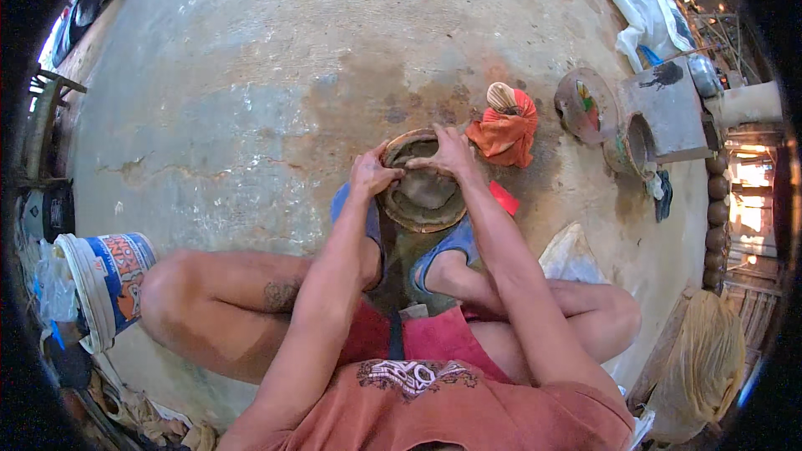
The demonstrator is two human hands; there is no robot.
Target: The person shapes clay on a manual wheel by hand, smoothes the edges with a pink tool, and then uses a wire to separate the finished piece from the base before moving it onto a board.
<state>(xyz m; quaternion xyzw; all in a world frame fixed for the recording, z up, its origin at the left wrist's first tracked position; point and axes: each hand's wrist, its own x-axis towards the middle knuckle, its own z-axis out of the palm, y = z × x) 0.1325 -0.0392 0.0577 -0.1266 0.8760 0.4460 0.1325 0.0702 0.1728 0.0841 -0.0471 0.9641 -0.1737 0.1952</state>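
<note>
White-and-blue bucket [102, 288] left; pale plastic sheet [639, 10] upper right; tan cloth [706, 359] lower right.

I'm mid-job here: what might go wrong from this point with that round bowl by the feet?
The left hand and right hand are both at the far part of the round bowl, so uneven pressure might tilt it.
The blue footwear sits close to the bowl; a shifting foot could bump it.
The orange cloth lies near the right hand and might get brushed.

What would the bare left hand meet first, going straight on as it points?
Probably the rim of the round, brown, basin-like vessel, right at the left hand; beyond lies stained grey floor. Depth is unclear.
</note>
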